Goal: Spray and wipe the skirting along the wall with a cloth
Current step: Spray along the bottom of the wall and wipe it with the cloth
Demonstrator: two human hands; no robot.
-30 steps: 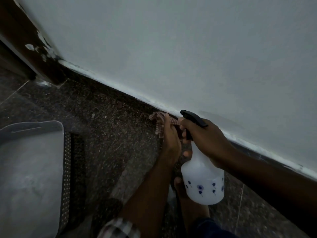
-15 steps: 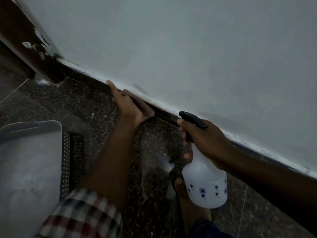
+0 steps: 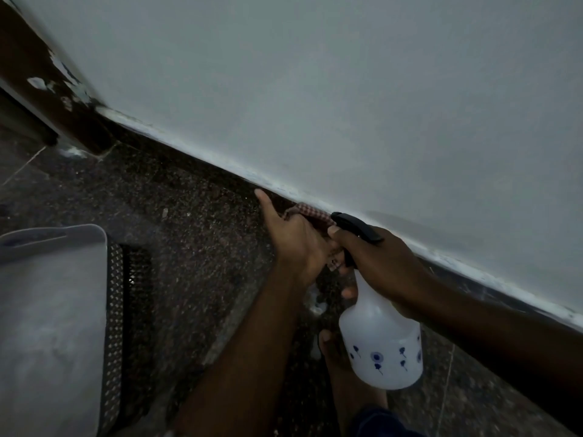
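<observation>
Left hand point(image 3: 296, 244) pressing checked cloth point(image 3: 310, 212) against dark skirting point(image 3: 220, 181) beneath wall point(image 3: 347, 89); right hand point(image 3: 378, 263) gripping spray bottle point(image 3: 381, 345) just beside. Open floor point(image 3: 189, 231) leftward; basket point(image 3: 53, 310) apart.

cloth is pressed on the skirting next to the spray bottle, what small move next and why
Probably slide the cloth left along the skirting. The left hand presses it there beside the bottle in the right hand, and the dark strip toward the door frame lies open ahead.
</observation>
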